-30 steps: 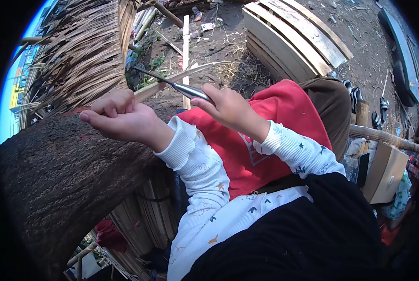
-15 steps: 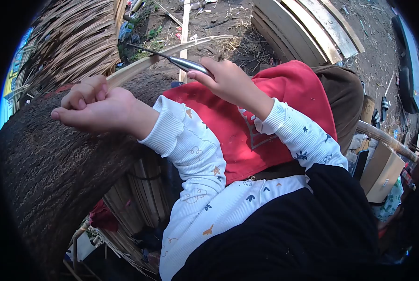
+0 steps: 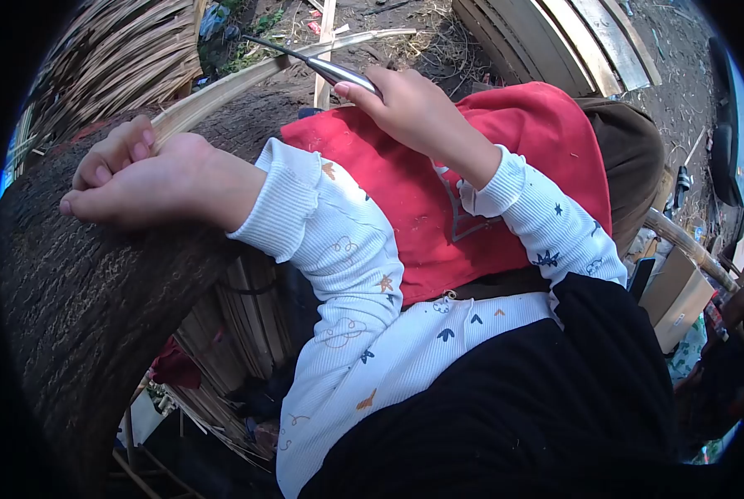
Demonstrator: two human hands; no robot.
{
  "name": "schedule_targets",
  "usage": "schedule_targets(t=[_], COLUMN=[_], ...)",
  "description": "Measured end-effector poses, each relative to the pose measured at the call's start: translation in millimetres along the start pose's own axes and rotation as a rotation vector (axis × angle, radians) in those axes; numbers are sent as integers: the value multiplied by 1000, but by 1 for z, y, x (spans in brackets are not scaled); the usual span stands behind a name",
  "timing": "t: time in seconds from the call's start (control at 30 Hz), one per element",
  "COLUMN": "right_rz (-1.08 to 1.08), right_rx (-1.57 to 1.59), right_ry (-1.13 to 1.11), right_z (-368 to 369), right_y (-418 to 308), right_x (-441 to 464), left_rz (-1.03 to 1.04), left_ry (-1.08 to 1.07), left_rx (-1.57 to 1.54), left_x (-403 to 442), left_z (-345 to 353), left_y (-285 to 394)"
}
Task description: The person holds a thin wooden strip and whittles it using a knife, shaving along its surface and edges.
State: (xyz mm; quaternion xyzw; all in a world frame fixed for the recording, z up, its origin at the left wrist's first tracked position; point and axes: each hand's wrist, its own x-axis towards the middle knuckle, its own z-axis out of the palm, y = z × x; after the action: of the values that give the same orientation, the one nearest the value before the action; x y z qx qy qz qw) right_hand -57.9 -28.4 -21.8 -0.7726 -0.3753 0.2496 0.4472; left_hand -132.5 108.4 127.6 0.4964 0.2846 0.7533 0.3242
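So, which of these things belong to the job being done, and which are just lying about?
Part of the job:
slim dark-bladed, silver-handled knife, in the right hand
long, pale, wood-like strip, in the left hand
red cloth over the lap, probably a cover

Apparently just lying about:
stack of pale wooden boards
brown cardboard box

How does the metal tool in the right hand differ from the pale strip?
The metal tool is shiny silver with a dark, thin end; the pale strip is light tan. The metal tool looks straight, the pale strip gently bowed. The metal tool looks shorter than the pale strip. The right hand grips the metal tool, the left hand the pale strip. Both are slim.
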Motion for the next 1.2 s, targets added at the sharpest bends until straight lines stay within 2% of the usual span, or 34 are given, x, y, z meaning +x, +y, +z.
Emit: schedule_targets(t=[0.07,0.2,0.3,0.4,0.5,0.6,0.83,0.9,1.13,1.2], right_rz=[78,190,123,163,141,113,166,255,246,254], right_rx=[-88,-56,-62,23,-39,43,-89,-47,-98,-78], right_ry=[42,-46,-7,-141,-20,-21,1,-81,-100,-125], right_z=[14,22,7,-15,-3,-1,6,1,1,-1], right_y=[7,41,26,-4,13,13,9,1,2,0], right_x=[1,23,13,1,4,9,8,12,12,11], left_rz=[-5,-2,46,42,71,69,-40,-68,-75,-139], left_ry=[45,22,20,-67,-183,-173,-196,-265,-213,-175], left_rx=[14,16,78,-39,-32,-66,-81,-146,-210,-218], left_x=[1,-2,-7,1,-5,0,-4,-3,-3,-7], left_z=[1,3,7,0,0,1,-3,-5,-5,0], left_y=[-1,1,2,-3,1,-3,2,3,6,9])
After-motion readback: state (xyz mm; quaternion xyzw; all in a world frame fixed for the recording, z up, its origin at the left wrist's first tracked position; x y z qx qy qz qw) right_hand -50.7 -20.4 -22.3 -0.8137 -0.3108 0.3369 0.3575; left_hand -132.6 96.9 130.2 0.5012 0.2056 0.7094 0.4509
